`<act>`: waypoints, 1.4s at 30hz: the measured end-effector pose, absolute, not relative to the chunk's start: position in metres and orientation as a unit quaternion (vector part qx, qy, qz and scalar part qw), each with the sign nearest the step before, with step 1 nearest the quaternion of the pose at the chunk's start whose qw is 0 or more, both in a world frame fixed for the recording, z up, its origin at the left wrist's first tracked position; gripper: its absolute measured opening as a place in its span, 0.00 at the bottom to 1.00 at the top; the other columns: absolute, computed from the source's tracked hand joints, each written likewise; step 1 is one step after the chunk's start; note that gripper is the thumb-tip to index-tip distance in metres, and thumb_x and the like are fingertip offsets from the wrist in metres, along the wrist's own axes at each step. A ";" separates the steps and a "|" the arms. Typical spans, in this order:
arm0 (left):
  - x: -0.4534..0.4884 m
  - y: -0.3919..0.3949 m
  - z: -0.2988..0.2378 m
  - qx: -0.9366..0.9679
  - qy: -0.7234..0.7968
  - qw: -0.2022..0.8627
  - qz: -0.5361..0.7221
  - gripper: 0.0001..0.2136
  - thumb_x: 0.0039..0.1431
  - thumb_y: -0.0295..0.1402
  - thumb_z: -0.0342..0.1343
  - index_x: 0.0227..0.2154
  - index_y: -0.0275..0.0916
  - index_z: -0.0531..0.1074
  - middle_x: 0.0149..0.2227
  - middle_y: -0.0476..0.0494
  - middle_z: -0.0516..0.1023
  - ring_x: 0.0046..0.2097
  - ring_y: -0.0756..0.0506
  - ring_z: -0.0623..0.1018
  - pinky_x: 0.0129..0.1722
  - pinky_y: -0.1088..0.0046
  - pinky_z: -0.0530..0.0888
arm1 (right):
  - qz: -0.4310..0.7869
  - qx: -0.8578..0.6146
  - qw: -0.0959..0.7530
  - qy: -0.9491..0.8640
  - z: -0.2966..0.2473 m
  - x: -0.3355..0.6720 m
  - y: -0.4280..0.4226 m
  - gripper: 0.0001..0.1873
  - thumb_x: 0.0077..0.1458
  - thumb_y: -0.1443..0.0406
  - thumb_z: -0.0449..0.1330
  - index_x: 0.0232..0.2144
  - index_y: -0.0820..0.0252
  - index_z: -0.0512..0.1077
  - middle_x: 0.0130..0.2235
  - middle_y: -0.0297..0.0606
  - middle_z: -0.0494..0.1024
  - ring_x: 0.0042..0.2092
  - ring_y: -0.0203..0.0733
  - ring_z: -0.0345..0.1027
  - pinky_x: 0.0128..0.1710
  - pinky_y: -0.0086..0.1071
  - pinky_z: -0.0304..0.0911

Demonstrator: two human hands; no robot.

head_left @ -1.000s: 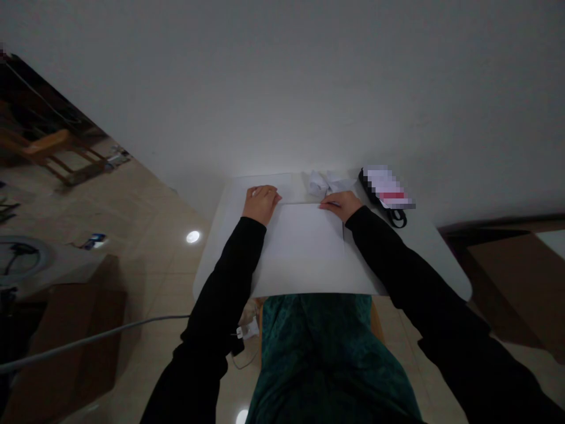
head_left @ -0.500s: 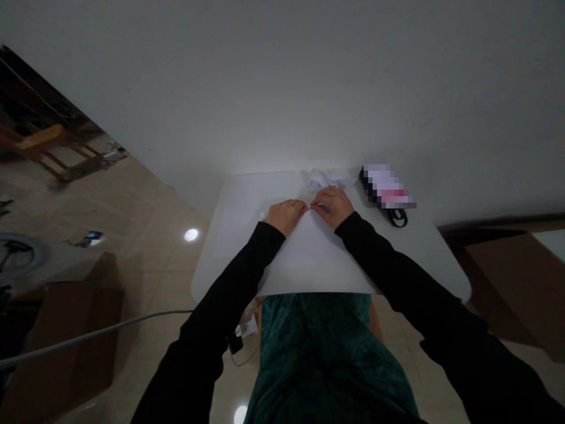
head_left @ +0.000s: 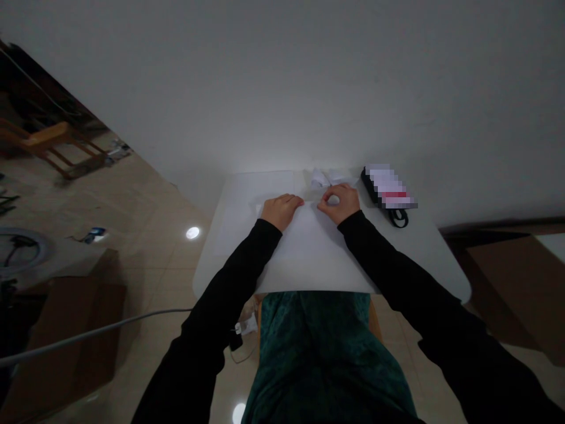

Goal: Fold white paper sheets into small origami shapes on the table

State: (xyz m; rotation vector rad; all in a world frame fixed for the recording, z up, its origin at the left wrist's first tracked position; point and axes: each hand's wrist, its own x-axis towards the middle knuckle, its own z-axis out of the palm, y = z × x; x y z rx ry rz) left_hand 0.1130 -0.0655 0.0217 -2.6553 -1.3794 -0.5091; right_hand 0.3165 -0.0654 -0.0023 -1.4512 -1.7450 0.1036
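White paper (head_left: 304,241) lies on the white table (head_left: 318,280), partly under my hands. My left hand (head_left: 281,211) is closed, its fingers pressed together at the paper's far edge. A short gap to the right, my right hand (head_left: 342,203) pinches the same edge, thumb and forefinger forming a ring. A pale strip of that edge shows between the two hands. Crumpled white paper pieces (head_left: 318,178) lie just beyond my right hand. Another white sheet (head_left: 258,182) spreads out to the left. White on white makes the sheets' outlines hard to make out.
At the table's back right lies a black item with a blurred pink-and-white face (head_left: 388,185) and a black loop. The wall (head_left: 282,88) rises behind the table. Cardboard boxes (head_left: 521,277) stand to the right and left. A grey cable (head_left: 132,321) crosses at lower left.
My hands were nearly touching at the fingertips. They have since drawn apart along the paper's edge, the left hand leftward and the right hand slightly rightward.
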 end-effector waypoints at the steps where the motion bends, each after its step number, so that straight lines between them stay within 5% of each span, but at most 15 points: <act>1: 0.108 -0.062 0.022 -0.866 -0.465 0.057 -0.176 0.10 0.67 0.33 0.50 0.39 0.42 0.77 0.40 0.45 0.82 0.42 0.46 0.80 0.32 0.72 0.69 | 0.041 -0.592 0.423 -0.685 -0.002 0.325 -0.062 0.05 0.40 0.66 0.61 0.18 0.55 0.67 0.27 0.35 0.77 0.38 0.48 0.71 0.44 0.42 0.63; 5: 0.092 -0.050 0.020 -0.831 -0.505 0.051 -0.227 0.10 0.66 0.35 0.51 0.37 0.41 0.77 0.38 0.45 0.83 0.41 0.46 0.81 0.35 0.73 0.71 | -0.031 -0.655 0.462 -0.597 0.004 0.349 -0.055 0.03 0.44 0.66 0.59 0.22 0.56 0.68 0.29 0.40 0.76 0.36 0.49 0.70 0.41 0.45 0.64; 10: 0.100 -0.056 0.015 -0.851 -0.457 0.005 -0.258 0.10 0.67 0.37 0.49 0.41 0.43 0.76 0.41 0.47 0.83 0.41 0.47 0.81 0.37 0.73 0.73 | -0.083 -0.475 0.443 -0.755 0.008 0.320 -0.071 0.08 0.56 0.63 0.57 0.36 0.59 0.74 0.39 0.42 0.79 0.45 0.48 0.69 0.49 0.44 0.60; 17: 0.119 -0.069 0.011 -0.859 -0.419 -0.013 -0.293 0.09 0.66 0.35 0.49 0.41 0.41 0.74 0.38 0.46 0.82 0.40 0.47 0.81 0.41 0.72 0.74 | -0.095 -0.460 0.355 -0.808 0.003 0.298 -0.081 0.12 0.63 0.64 0.55 0.30 0.59 0.75 0.32 0.40 0.80 0.41 0.46 0.68 0.47 0.42 0.56; 32: 0.117 -0.068 0.032 -0.804 -0.510 -0.090 -0.292 0.04 0.48 0.34 0.61 0.28 0.42 0.78 0.29 0.51 0.82 0.36 0.45 0.82 0.46 0.66 0.72 | -0.064 -0.491 0.352 -0.794 0.011 0.294 -0.089 0.13 0.62 0.67 0.52 0.30 0.56 0.75 0.36 0.40 0.81 0.50 0.48 0.67 0.55 0.49 0.46; 42: 0.094 -0.051 0.026 -0.775 -0.533 -0.201 -0.272 0.05 0.44 0.34 0.61 0.25 0.39 0.79 0.26 0.47 0.81 0.32 0.46 0.80 0.33 0.72 0.74 | -0.053 -0.580 0.383 -0.717 0.003 0.312 -0.080 0.09 0.59 0.65 0.56 0.28 0.56 0.73 0.34 0.38 0.80 0.50 0.54 0.66 0.51 0.53 0.40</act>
